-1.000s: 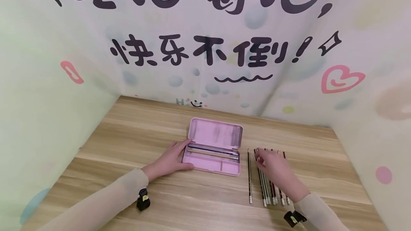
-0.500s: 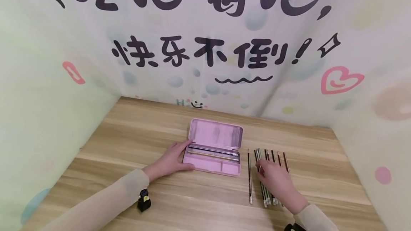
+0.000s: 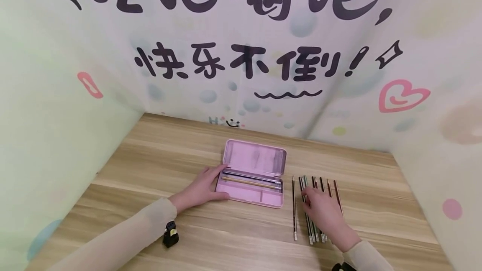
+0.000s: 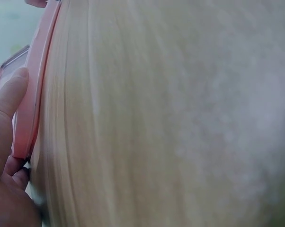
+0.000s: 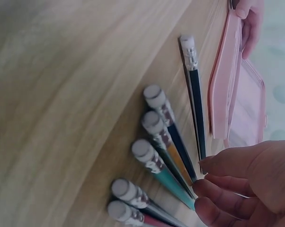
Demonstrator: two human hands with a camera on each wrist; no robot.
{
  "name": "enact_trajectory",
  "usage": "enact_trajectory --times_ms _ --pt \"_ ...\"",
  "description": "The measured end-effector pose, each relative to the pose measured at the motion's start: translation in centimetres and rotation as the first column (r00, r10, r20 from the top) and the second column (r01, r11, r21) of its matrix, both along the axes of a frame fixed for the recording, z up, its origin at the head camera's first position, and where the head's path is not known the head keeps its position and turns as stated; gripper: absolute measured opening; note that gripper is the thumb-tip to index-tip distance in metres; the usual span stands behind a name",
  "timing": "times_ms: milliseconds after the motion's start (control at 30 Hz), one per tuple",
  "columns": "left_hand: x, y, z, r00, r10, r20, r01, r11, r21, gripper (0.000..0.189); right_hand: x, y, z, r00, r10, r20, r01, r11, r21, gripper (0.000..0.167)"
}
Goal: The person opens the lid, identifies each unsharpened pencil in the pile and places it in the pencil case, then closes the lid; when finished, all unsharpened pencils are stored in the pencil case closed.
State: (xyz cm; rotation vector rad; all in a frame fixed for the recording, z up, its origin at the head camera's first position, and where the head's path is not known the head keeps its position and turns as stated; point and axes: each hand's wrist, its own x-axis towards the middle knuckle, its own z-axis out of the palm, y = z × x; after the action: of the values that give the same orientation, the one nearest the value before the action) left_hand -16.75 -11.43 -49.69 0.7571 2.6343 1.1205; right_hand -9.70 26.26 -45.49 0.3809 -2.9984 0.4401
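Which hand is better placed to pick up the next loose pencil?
Probably the right hand: it is right at the loose pencils. The left hand is farther away, holding the left end of the open pink case.

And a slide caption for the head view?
Left grip on an open pink pencil case, right grip over pencils beside it.
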Motion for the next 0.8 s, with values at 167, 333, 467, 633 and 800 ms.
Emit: enact_trajectory --times_ms 167,333,467,633,800 --pt "0.0 0.0 -0.2 1.000 0.002 0.009 -0.002 1.000 0.006 0.099 0.0 -0.2 -0.1 1.000 -0.004 0.028 0.004 1.000 -0.007 0.024" --pt "-0.1 0.0 -0.3 1.000 0.001 0.001 -0.001 1.000 0.001 0.100 -0.1 -0.3 -0.2 1.000 -0.003 0.025 0.002 1.000 0.009 0.024" --pt "-0.2 -0.1 -0.1 1.000 0.006 0.005 -0.006 1.000 -0.014 0.100 -0.1 -0.4 -0.1 0.999 -0.019 0.044 0.019 1.000 0.012 0.026" --pt "-0.1 -0.1 0.1 1.000 0.007 0.000 -0.007 1.000 -0.013 0.100 0.2 -0.8 0.2 0.993 -0.062 0.097 0.059 0.998 0.034 0.032" --pt "0.0 -0.1 0.0 1.000 -0.005 -0.015 0.005 1.000 -0.009 0.099 0.8 -1.3 0.6 0.986 -0.095 0.139 0.086 0.994 0.070 0.034"
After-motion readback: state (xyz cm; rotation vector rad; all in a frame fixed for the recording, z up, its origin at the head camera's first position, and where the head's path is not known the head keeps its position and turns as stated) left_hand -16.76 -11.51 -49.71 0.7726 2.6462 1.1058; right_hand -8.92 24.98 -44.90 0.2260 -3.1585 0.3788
